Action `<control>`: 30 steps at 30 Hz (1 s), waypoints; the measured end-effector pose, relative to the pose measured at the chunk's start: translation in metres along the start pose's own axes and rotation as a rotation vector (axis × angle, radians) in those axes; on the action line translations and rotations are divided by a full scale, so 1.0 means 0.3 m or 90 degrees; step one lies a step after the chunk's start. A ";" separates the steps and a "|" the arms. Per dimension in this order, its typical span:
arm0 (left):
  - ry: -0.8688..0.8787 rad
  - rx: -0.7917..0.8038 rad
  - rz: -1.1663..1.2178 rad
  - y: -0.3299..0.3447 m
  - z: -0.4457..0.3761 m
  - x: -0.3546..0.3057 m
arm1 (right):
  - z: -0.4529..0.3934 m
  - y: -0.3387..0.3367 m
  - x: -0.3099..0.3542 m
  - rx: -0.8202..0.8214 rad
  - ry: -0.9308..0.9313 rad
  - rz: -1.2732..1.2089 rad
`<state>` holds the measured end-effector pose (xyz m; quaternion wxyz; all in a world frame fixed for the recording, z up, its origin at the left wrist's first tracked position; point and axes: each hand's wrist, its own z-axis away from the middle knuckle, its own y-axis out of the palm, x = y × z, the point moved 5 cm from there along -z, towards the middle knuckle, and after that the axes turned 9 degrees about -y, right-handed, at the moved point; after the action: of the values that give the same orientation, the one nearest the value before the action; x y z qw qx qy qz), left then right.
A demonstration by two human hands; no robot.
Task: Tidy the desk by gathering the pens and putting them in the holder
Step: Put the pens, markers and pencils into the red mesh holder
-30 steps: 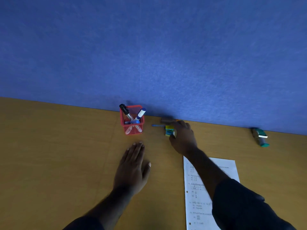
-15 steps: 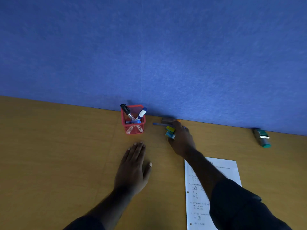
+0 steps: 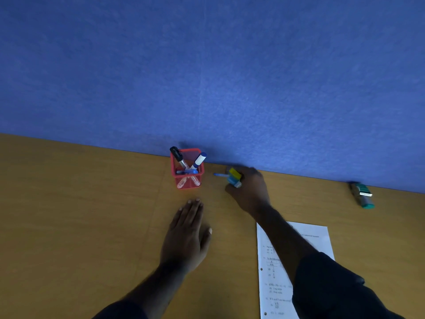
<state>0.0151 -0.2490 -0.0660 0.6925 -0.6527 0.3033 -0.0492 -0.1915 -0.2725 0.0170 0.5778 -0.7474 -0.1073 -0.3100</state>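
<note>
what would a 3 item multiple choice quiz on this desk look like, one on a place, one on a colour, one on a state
1. Where does the printed sheet lie?
A. inside the holder
B. under the right forearm
C. under the left hand

2. What colour is the mesh pen holder?
A. red
B. green
C. black

3. What is the left hand doing?
A. gripping a marker
B. lifting the holder
C. resting flat on the desk

Answers:
1. B, the right forearm crosses the sheet's upper left part.
2. A, its mesh walls are red against the wooden desk.
3. C, its fingers are spread, palm down, with nothing in it, while the right hand grips the pens.
</note>
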 end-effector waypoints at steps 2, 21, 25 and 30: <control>0.000 0.000 0.000 0.002 0.001 0.001 | -0.038 -0.039 0.065 -0.041 -0.046 0.008; -0.013 0.002 0.015 0.000 0.000 -0.001 | -0.223 0.029 0.387 0.097 -0.200 0.024; -0.007 0.000 0.013 0.003 0.000 -0.003 | -0.213 0.019 0.369 0.064 -0.196 -0.006; -0.006 -0.005 0.009 0.001 0.002 -0.001 | -0.188 -0.021 0.287 -0.002 -0.159 -0.034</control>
<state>0.0149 -0.2483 -0.0663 0.6918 -0.6533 0.3049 -0.0398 -0.1464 -0.3401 0.0806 0.5501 -0.7781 -0.1979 -0.2298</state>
